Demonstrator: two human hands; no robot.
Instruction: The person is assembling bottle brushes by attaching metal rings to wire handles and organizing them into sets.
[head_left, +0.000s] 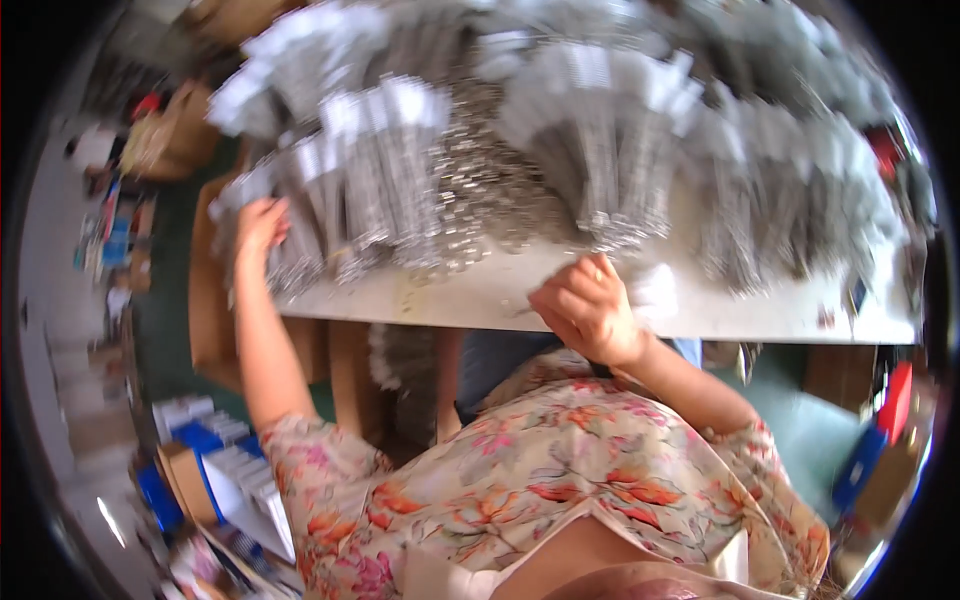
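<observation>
The left hand reached out to the far-left bundle of silvery metal chains on white paper cards, its grip spread loosely against the cards; blur hid whether it pinched any. The right hand hovered at the near edge of the pale tabletop, fingers curled together around something small and white, too blurred to identify. Lifting a bundle cleanly would probably call for grasping the cards rather than the dangling chains. Many similar fanned bundles crowded the tabletop, leaving little free room. Brown cardboard boxes and blue-and-white packets stood on the floor at the left.
</observation>
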